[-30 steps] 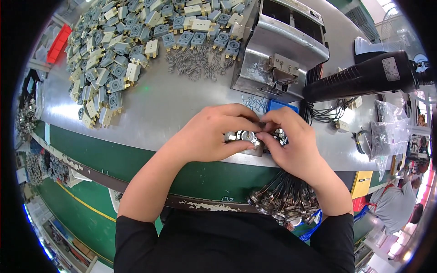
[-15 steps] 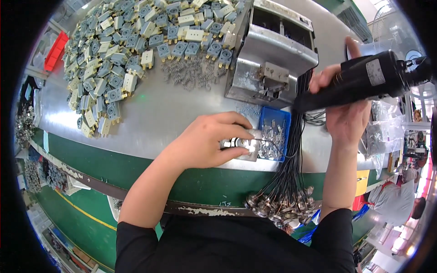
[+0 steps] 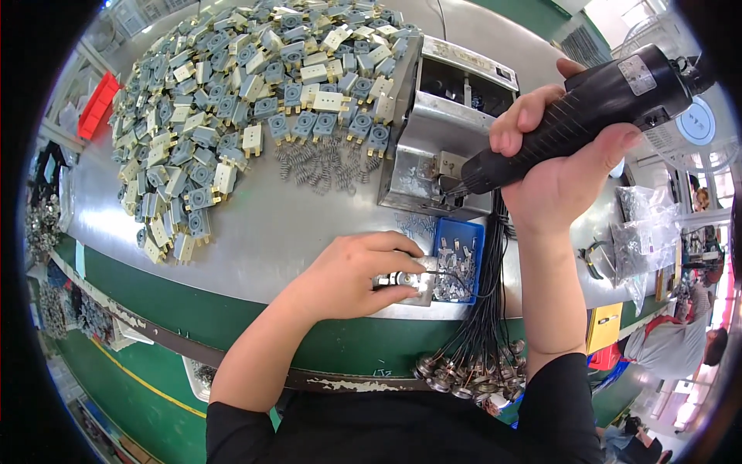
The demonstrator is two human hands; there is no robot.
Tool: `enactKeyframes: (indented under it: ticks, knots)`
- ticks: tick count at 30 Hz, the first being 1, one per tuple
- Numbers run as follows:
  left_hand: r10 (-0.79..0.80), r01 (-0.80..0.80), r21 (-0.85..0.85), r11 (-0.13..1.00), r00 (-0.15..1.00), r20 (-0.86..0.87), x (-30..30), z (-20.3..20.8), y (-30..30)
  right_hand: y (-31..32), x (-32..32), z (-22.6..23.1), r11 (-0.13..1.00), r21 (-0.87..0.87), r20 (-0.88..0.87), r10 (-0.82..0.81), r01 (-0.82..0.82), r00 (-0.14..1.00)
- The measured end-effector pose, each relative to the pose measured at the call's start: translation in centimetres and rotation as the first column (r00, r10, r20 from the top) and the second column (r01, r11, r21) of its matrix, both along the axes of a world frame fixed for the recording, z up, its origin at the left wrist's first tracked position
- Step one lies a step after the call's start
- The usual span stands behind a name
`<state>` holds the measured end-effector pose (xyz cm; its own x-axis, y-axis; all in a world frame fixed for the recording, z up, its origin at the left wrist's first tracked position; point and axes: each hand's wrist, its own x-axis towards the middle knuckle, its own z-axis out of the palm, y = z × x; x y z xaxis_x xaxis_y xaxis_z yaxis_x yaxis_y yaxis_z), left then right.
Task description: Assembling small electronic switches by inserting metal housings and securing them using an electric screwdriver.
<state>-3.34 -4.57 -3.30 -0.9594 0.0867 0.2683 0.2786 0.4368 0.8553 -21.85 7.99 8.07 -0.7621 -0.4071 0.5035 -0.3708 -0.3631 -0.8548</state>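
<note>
Left hand (image 3: 357,277) pinches a round silver metal part (image 3: 406,279), thin black cable (image 3: 450,273) already at it; right hand (image 3: 550,166) grips a black cylindrical screwdriver (image 3: 573,114), not yet there.

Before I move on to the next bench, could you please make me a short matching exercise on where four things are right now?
Things:
1. black power tool
2. round metal part
3. coil springs
4. blue tray

Places:
A. along the near edge of the heap of grey and cream blocks
B. gripped in the right hand
C. to the right of the left hand, holding small metal pieces
D. between the left thumb and fingers

Pairs: 1-B, 2-D, 3-A, 4-C
</note>
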Motion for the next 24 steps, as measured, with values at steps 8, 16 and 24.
enactKeyframes:
  ticks: [8,16,24]
  knots:
    - [0.007,-0.007,-0.012,1.000,1.000,-0.024,0.01,-0.16,-0.12,-0.70,-0.13,-0.49,1.000,0.009,0.001,0.002,-0.002,1.000]
    - [0.007,-0.008,-0.016,1.000,1.000,-0.017,-0.06,-0.22,-0.11,-0.84,-0.12,-0.45,1.000,0.002,0.039,0.018,-0.018,0.999]
    - [0.004,-0.005,-0.020,1.000,1.000,-0.013,0.01,-0.13,-0.11,-0.84,0.36,-0.23,0.999,0.028,0.034,0.018,-0.019,0.999]
